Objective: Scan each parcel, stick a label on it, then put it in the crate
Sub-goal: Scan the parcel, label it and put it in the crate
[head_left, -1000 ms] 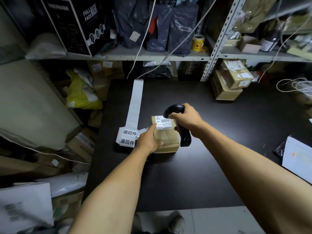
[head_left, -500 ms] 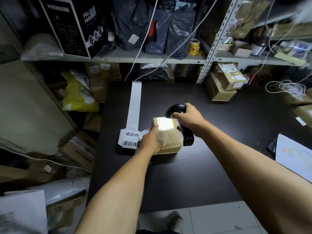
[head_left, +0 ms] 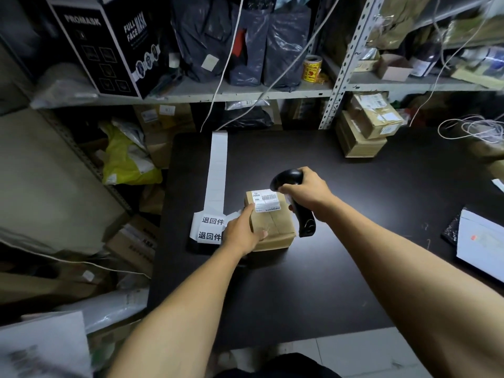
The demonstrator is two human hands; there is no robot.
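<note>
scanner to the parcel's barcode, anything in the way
Nothing visible. The scanner in the right hand points at the barcode label on the parcel; the left hand holds the side.

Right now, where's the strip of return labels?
In the head view, the label strip lies on the black table, left of the cardboard parcel, its printed end beside the left hand.
</note>
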